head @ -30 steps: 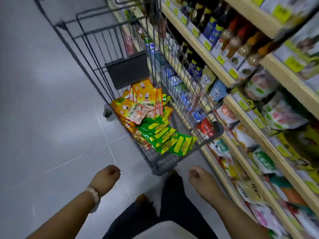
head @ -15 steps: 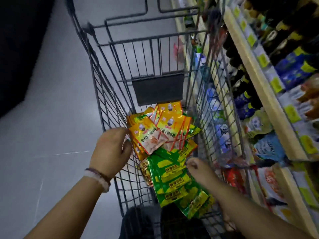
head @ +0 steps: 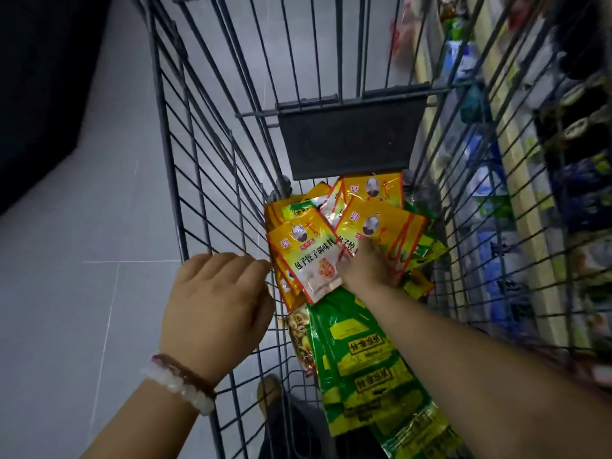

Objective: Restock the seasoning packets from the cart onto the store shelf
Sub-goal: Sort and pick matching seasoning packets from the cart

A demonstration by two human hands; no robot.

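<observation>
Reaching right hand (head: pixel 366 271) among seasoning packets (head: pixel 381 226)

1. The cart (head: pixel 212 180) is made of thin grey metal wires with a dull look.
2. The flap (head: pixel 351 137) in the cart is dark, flat plastic and not shiny.
3. The orange packets (head: pixel 308 256) and green packets (head: pixel 361 352) are shiny, crinkly plastic.
4. The floor (head: pixel 82 226) is smooth grey tile.
5. The bracelet (head: pixel 178 382) has smooth beads.
</observation>
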